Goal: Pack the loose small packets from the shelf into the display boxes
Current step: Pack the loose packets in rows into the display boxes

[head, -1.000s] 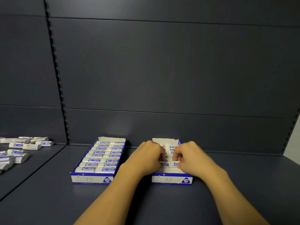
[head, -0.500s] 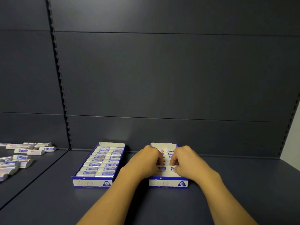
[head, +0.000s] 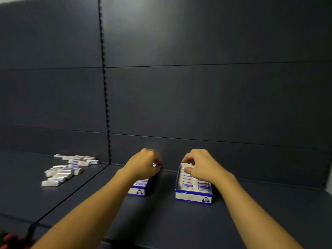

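Here the curled left hand [head: 143,165] covers the far end of the left blue-and-white cardboard display box [head: 139,189], its hold unclear; the right hand [head: 199,165] pinches at white packets in the right display box [head: 194,195]. Loose white packets [head: 62,170] wait far left; a hasty tug could tip the rows.

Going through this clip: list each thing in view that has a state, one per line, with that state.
left hand: fingers curled, over the left display box; a small bright bit shows at the fingertips, unclear what
right hand: fingers curled at the right box's far end
left display box: open, holds packets, mostly hidden by the hand
right display box: open, packets in rows
loose packets: scattered on the left shelf
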Available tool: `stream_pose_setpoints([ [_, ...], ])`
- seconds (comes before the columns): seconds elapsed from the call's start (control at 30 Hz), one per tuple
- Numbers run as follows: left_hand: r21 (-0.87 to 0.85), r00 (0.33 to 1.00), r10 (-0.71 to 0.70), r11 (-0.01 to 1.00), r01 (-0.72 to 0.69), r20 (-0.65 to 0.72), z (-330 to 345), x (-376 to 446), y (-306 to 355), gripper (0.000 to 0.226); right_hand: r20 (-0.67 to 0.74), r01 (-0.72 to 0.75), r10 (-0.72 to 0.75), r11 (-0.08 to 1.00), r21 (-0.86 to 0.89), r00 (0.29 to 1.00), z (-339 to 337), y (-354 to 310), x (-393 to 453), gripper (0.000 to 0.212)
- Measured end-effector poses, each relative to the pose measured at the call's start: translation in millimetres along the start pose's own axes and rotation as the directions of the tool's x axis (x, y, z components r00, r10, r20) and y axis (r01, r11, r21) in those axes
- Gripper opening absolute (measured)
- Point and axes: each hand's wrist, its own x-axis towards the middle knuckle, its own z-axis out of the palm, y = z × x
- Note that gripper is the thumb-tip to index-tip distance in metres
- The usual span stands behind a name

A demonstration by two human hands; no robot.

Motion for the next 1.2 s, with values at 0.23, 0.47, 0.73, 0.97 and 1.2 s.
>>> stream_pose_setpoints([
  [0.23, 0.14, 0.985, -0.169, 0.976, 0.17, -0.017, -50.7, -67.5, -49.1, 0.022, 0.073, 0.141, -0.139, 0.99, -0.026, 0.988, 21.6, -66.4, 18.1, 0.035],
  [0.47, 0.163, 0.958, -0.284, 0.945, 0.284, -0.028, -85.3, -138.2, -93.2, 0.03, 0.071, 0.274, -0.274, 0.962, 0.004, 0.959, 46.1, -155.5, 28.6, 0.053],
  [0.73, 0.216, 0.939, -0.344, 0.915, 0.341, -0.025, -117.1, -213.3, -165.2, 0.029, 0.06, 0.312, -0.31, 0.949, -0.042, 0.949, 81.9, -242.8, 40.5, 0.054],
  [0.97, 0.234, 0.942, -0.335, 0.915, 0.328, -0.009, -145.3, -256.6, -227.2, 0.033, 0.055, 0.288, -0.286, 0.956, -0.049, 0.957, 116.6, -311.8, 48.7, 0.052],
  [1.2, 0.211, 0.957, -0.289, 0.937, 0.278, 0.022, -148.7, -279.6, -274.8, 0.033, 0.029, 0.25, -0.249, 0.965, -0.075, 0.968, 141.9, -349.7, 56.7, 0.051],
])
